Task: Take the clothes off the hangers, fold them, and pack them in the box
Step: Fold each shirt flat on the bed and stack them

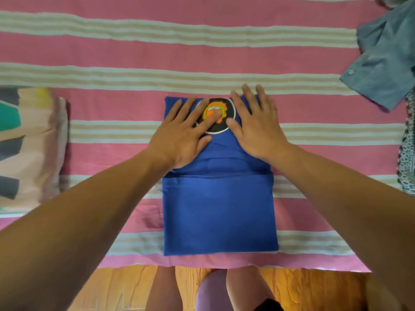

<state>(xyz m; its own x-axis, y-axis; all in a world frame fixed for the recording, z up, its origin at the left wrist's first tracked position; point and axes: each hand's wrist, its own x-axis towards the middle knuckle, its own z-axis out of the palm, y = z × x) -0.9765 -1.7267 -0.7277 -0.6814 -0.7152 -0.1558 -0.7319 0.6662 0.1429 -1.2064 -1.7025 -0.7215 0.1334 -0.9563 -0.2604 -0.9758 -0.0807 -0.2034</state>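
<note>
A blue T-shirt point(220, 212) lies folded into a narrow rectangle on the pink striped bedsheet point(157, 50), its round black and orange print at the far end. My left hand point(179, 135) lies flat with straight fingers on the shirt's far left part, fingertips over the print. My right hand point(256, 124) rests flat on the far right part, fingers spread and reaching the shirt's far edge. Both hands press on the cloth and hold nothing. No box or hanger is in view.
A grey-blue button shirt point(381, 63) lies crumpled at the far right of the bed. A patterned pillow point(29, 149) sits at the left edge, and a spotted cloth point(408, 153) at the right edge. The wooden floor point(116, 288) and my legs show below the bed's near edge.
</note>
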